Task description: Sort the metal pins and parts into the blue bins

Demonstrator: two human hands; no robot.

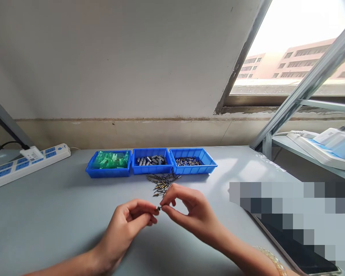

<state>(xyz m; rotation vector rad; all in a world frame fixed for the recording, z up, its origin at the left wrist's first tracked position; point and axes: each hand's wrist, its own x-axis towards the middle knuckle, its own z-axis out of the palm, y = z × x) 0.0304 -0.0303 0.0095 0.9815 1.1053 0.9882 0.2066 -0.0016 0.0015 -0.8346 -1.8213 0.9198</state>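
Note:
My left hand [129, 224] and my right hand [191, 211] meet above the table, fingertips almost together. Both are closed in a pinch on a small dark metal part [159, 208], mostly covered by the fingers, so its exact kind is unclear. Just beyond my right fingertips lies a loose pile of thin metal parts [161, 184], some with brass-coloured sections. Behind the pile, a middle blue bin [153, 171] holds grey metal pieces. The right blue bin [197, 169] contains many slim metal pins. In the left blue bin [108, 174] is a green plastic bag [110, 160] with light pieces.
A white power strip [31, 165] with a plugged-in adapter lies at the far left. On the right are a dark-screened device [293, 241], partly pixelated, and a metal shelf [316, 151] carrying another power strip. The wall [126, 132] bounds the grey table [60, 214] at the back.

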